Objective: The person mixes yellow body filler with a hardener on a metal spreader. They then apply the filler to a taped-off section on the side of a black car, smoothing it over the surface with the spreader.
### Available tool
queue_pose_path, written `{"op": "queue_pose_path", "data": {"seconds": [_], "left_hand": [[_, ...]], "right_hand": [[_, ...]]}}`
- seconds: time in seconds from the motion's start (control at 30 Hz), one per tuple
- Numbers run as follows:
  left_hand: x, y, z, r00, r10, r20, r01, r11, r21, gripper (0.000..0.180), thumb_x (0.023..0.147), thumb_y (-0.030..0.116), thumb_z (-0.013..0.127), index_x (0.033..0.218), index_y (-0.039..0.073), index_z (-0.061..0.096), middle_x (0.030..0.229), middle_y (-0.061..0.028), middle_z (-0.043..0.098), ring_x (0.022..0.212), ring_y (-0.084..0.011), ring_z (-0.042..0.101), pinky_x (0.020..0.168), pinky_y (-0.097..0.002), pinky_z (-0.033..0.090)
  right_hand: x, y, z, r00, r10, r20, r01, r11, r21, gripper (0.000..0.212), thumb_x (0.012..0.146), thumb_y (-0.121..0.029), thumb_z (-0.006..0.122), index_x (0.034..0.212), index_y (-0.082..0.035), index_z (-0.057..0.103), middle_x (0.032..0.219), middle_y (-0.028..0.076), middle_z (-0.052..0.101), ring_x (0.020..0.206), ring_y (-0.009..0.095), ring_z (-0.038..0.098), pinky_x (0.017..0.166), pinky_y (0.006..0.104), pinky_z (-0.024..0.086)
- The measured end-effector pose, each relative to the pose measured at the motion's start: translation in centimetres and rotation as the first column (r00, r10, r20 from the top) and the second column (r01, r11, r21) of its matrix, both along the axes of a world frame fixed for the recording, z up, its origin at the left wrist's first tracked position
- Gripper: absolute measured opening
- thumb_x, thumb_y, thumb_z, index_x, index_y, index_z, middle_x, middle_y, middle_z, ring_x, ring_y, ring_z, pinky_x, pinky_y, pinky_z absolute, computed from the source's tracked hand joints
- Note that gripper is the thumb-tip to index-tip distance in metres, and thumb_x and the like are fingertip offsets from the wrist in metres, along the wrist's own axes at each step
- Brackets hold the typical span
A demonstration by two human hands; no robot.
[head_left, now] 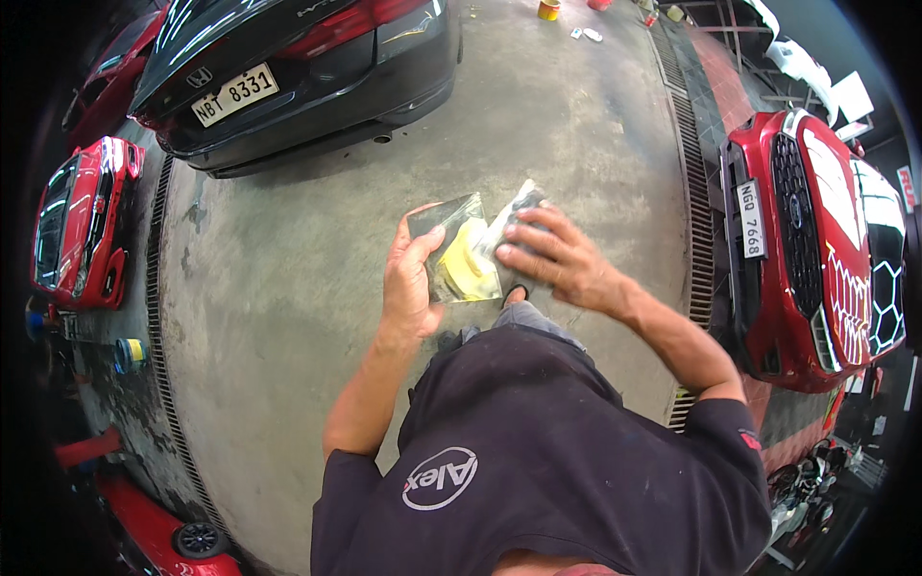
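My left hand (411, 274) is closed on a thin, glossy, dark square sheet (423, 224), thumb on its upper face and fingers behind. A bright yellow, paste-like patch (466, 261) lies on the sheet, smeared toward its lower right corner. My right hand (562, 254) grips a flat, pale grey piece with whitish streaks (519, 204), fingers bent over it. That piece slants up beside the yellow patch and meets the sheet's right edge; its lower part is hidden by my fingers. Both hands are held in front of my torso, above the concrete floor.
A dark car (317, 82) stands ahead on the left. Red cars stand at the left (91, 226) and right (816, 259). Drain grates (158, 288) run along both floor sides. A yellow-and-red tub (548, 10) sits far ahead; a blue-and-yellow can (130, 354) stands at left.
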State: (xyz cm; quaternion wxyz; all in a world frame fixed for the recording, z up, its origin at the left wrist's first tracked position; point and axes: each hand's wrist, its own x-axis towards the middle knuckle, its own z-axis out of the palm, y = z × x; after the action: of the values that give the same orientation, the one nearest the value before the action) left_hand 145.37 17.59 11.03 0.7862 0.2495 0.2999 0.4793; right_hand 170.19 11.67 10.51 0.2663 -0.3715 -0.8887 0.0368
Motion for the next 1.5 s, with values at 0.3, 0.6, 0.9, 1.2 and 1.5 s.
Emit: {"op": "queue_pose_path", "data": {"seconds": [0.3,0.6,0.9,1.2,1.5], "left_hand": [[1.2,1.6,-2.5,0.819,0.246,-0.519,0.122,0.808,0.577,0.026,0.107,0.014,0.053,0.128,0.002,0.062,0.111,-0.0066,0.068,0.101,-0.0123,0.062,0.09,-0.0273,0.05],[2.8,6.0,-0.9,0.964,-0.004,-0.265,0.023,0.997,0.069,0.025,0.102,0.01,0.055,0.126,0.002,0.057,0.111,-0.0129,0.069,0.096,-0.0236,0.072,0.082,-0.0385,0.062],[7.4,6.0,0.7,0.971,-0.049,-0.233,0.065,0.996,0.063,0.031,0.102,0.008,0.051,0.132,0.006,0.058,0.116,-0.0119,0.07,0.104,-0.0215,0.071,0.089,-0.0373,0.06],[17.7,11.7,-3.1,0.888,-0.042,-0.459,0.198,0.934,0.299,0.029,0.101,0.004,0.052,0.128,0.001,0.061,0.114,-0.0075,0.068,0.101,-0.0133,0.064,0.092,-0.0287,0.052],[26.5,14.8,0.2,0.909,-0.106,-0.403,0.208,0.953,0.22,0.028,0.102,0.007,0.052,0.129,0.003,0.058,0.111,-0.0118,0.07,0.101,-0.0163,0.067,0.09,-0.0324,0.056]], "right_hand": [[-3.3,0.6,1.4,0.994,-0.032,0.107,0.025,0.998,0.063,0.06,0.082,-0.012,0.07,0.141,-0.021,0.062,0.141,0.006,0.056,0.133,0.03,0.051,0.116,0.0537,0.04],[-2.9,0.2,2.7,0.975,0.127,-0.184,-0.091,0.977,0.192,0.053,0.088,-0.02,0.074,0.14,-0.02,0.062,0.143,0.008,0.059,0.139,0.034,0.052,0.116,0.0555,0.041],[9.5,3.0,-3.6,0.975,-0.169,0.147,0.173,0.985,-0.018,0.058,0.086,-0.01,0.068,0.142,-0.022,0.061,0.147,0.007,0.053,0.139,0.032,0.048,0.121,0.0558,0.037],[15.1,5.6,-2.4,0.988,-0.11,0.109,0.112,0.994,-0.016,0.062,0.082,-0.015,0.068,0.143,-0.023,0.06,0.144,0.003,0.053,0.138,0.03,0.048,0.121,0.0547,0.035],[22.3,5.6,-1.0,0.978,-0.204,0.041,0.207,0.975,-0.084,0.061,0.086,-0.019,0.067,0.146,-0.023,0.058,0.14,0.003,0.055,0.134,0.029,0.05,0.12,0.0529,0.036]]}}
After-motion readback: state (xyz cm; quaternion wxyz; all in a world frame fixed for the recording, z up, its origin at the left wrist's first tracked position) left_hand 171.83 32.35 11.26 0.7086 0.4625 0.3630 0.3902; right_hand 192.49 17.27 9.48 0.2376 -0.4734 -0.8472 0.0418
